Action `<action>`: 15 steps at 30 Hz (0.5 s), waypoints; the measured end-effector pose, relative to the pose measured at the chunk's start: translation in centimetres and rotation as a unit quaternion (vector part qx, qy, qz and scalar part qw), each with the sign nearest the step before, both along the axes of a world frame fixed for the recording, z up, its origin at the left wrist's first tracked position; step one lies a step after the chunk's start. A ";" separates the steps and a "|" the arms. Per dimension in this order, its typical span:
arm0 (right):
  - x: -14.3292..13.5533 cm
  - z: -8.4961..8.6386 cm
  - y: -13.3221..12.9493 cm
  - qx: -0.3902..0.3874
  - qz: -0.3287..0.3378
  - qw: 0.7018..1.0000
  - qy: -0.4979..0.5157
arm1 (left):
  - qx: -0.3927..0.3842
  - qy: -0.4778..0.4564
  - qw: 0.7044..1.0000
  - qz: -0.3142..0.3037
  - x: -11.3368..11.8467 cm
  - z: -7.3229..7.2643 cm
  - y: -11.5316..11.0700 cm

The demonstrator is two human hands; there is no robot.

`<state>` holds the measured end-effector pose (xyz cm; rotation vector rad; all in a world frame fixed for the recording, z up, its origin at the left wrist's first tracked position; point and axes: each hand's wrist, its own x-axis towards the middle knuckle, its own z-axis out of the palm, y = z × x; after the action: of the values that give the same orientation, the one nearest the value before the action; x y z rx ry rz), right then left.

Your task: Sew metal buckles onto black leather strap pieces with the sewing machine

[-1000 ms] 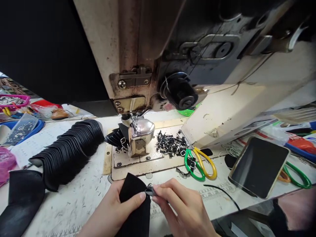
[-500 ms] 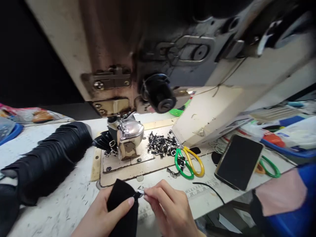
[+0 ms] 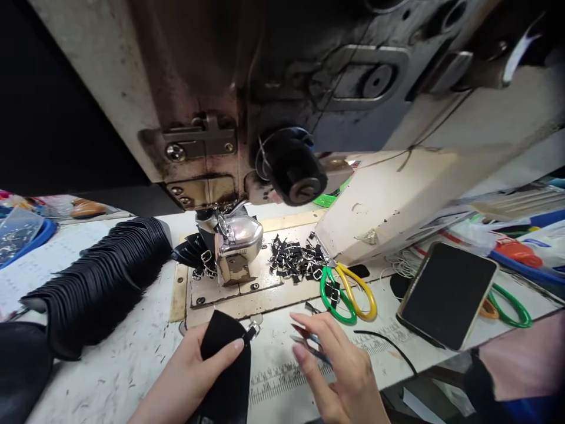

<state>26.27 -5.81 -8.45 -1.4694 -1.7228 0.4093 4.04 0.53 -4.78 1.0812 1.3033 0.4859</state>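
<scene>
My left hand point(image 3: 207, 368) grips a black curved leather piece point(image 3: 220, 341), thumb pressed near its right edge. A small silver buckle point(image 3: 253, 330) on a short black strap sticks out there, beside my thumb tip. To the right, apart from the piece, my right hand point(image 3: 342, 368) has thread snips point(image 3: 311, 344) in it, their two pointed blades spread and facing left between thumb and forefinger. The snips' rear end is hidden by the hand. Beyond both hands stands a sewing machine point(image 3: 238, 247), with black pieces and buckles fanned out behind its presser area.
A long stack of black pieces point(image 3: 101, 277) lies at left. Loose buckle straps point(image 3: 295, 259) are piled on the machine bed, beside green-and-yellow-handled scissors point(image 3: 364, 294). A phone point(image 3: 448, 294) rests at right, near a green-handled tool point(image 3: 512, 306). The machine head point(image 3: 198, 88) hangs low overhead.
My right hand has drawn away rightward from the buckle, its fingers spreading, and the snips' blades now show. My left hand still holds the leather piece. The view has shifted slightly.
</scene>
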 end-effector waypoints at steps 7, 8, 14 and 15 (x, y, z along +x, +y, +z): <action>1.5 0.0 0.7 -0.036 -0.081 0.996 -0.029 | 0.041 0.056 0.997 0.015 -0.8 -0.6 0.4; 1.9 -0.1 0.7 -0.045 -0.094 0.994 -0.033 | 0.069 0.079 0.995 0.003 -1.1 -0.8 0.8; 4.4 -1.4 1.1 -0.145 -0.144 0.976 -0.074 | 0.143 0.213 0.966 -0.003 -3.8 -2.3 2.4; 4.5 -1.6 1.1 -0.155 -0.143 0.973 -0.088 | 0.166 0.222 0.961 0.012 -4.2 -2.3 2.2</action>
<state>30.76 -4.68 -10.05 -2.0025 -1.5968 0.4155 -0.17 2.75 -7.10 1.5169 1.6670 0.5101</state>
